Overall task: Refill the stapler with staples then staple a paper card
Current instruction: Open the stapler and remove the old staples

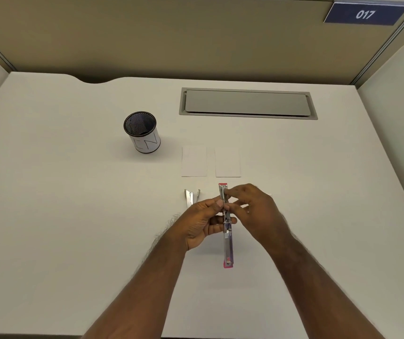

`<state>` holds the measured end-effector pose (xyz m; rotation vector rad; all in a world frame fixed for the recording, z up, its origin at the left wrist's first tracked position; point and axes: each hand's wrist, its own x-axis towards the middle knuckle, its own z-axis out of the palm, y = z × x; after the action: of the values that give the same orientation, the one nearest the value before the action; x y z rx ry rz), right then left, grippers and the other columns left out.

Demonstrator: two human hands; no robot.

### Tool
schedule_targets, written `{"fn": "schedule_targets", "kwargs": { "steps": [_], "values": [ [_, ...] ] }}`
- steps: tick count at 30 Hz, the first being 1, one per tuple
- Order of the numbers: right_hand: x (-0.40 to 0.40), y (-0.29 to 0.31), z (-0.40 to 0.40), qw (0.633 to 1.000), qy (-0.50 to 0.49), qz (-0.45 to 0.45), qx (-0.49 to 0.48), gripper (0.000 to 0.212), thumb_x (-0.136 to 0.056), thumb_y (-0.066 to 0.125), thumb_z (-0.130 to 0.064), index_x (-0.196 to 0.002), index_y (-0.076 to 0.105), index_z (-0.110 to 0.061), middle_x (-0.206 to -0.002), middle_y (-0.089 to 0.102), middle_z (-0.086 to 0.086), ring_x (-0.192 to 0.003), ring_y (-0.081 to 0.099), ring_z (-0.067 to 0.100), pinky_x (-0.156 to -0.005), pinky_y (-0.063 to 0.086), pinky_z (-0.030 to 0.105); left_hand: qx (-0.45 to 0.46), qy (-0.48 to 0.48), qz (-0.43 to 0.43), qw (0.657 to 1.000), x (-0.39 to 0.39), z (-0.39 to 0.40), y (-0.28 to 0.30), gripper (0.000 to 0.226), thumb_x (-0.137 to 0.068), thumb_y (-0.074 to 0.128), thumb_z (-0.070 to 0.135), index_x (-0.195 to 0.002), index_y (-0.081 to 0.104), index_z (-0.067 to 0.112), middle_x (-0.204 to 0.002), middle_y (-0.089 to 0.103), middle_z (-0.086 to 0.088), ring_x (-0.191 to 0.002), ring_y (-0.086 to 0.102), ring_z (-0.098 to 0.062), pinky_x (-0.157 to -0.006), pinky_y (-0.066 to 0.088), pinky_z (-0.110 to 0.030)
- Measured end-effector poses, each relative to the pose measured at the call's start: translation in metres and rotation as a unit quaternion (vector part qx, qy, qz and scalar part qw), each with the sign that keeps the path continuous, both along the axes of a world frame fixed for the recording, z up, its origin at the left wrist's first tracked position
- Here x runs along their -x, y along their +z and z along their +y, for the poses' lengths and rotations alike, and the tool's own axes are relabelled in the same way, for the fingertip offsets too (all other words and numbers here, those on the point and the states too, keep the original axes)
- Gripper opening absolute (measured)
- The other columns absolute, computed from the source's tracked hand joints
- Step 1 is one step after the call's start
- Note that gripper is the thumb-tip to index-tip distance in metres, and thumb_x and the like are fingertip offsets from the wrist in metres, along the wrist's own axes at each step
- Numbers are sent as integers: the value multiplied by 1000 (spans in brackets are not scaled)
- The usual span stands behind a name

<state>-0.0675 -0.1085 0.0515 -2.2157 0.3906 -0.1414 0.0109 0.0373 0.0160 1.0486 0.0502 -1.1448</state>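
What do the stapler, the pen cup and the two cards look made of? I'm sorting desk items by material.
Stapler: shiny metal channel that glints, with what looks like translucent purple plastic and pink ends. Pen cup: dark wire mesh, seen inside the rim, wrapped in a white, probably paper, label. Cards: matte white, flat and thin, likely paper or card.

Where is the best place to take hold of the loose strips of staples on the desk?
Pinch one staple strip across its long sides near the middle, coming from above. The strips lie flat on the desk, thin and long, just left of the left hand, so that hand seems nearest.
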Motion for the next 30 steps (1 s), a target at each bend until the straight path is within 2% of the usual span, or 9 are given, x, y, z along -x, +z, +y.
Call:
{"fn": "schedule_targets", "kwargs": {
  "steps": [3,6,9,13,17,22,24,27,30],
  "values": [
    [2,4,3,995,14,44,86,24,-90,63,-27,-113,67,-32,-112,61,-14,-84,66,6,-74,53,26,-7,-10,4,1000,0,1,-2,35,-84,63,32,-116,70,17,-101,75,-6,-91,73,-29,-70,61,-31],
    [4,6,4,988,27,74,133,21,-91,61,-31,-112,65,-33,-112,61,-15,-85,64,6,-71,47,23,-12,-21,11,1000,1,1,-3,43,-84,63,30,-123,66,13,-96,74,-5,-86,73,-27,-71,61,-31],
    [6,5,7,990,27,74,114,17,-91,63,-28,-107,67,-29,-107,62,-13,-85,65,9,-70,44,22,-9,-11,24,1000,1,1,-4,35,-83,64,28,-115,71,14,-90,73,-6,-84,73,-26,-70,61,-31],
    [11,1,11,994,13,61,84,12,-90,63,-23,-100,66,-30,-99,62,-12,-83,64,9,-72,51,27,-22,-2,24,999,-1,-1,-6,21,-94,59,20,-104,76,15,-100,75,-14,-87,74,-29,-70,62,-35],
    [16,-6,12,997,1,48,61,13,-89,63,-21,-94,62,-32,-94,60,-15,-82,63,6,-74,55,34,-28,6,27,999,0,-3,-7,25,-97,56,17,-116,70,8,-105,74,-15,-84,74,-26,-72,62,-35],
    [22,-5,14,992,-12,-10,123,11,-87,68,-20,-91,63,-29,-91,63,-15,-79,53,3,-68,45,21,-39,21,25,999,0,-5,-7,23,-98,55,15,-114,70,10,-99,75,-11,-80,75,-24,-66,62,-33],
    [25,-4,16,991,-1,-43,125,14,-86,70,-17,-87,62,-28,-88,63,-14,-79,55,5,-68,47,21,-37,36,25,998,-2,-4,-5,22,-97,56,16,-111,72,13,-97,75,-10,-80,74,-25,-67,62,-33],
    [33,-6,23,991,19,-55,123,17,-85,72,-23,-95,59,-28,-93,62,-15,-82,58,4,-68,53,25,-28,48,19,998,-9,-3,-1,24,-97,55,17,-114,70,12,-94,74,-10,-85,71,-29,-65,62,-34],
    [38,-5,23,996,27,-40,69,31,-86,66,-43,-114,54,-39,-100,62,-25,-90,61,-1,-74,51,14,-32,36,-2,999,-11,-3,3,24,-98,54,15,-117,69,13,-99,73,-11,-90,70,-33,-64,62,-34]
  ]
}}
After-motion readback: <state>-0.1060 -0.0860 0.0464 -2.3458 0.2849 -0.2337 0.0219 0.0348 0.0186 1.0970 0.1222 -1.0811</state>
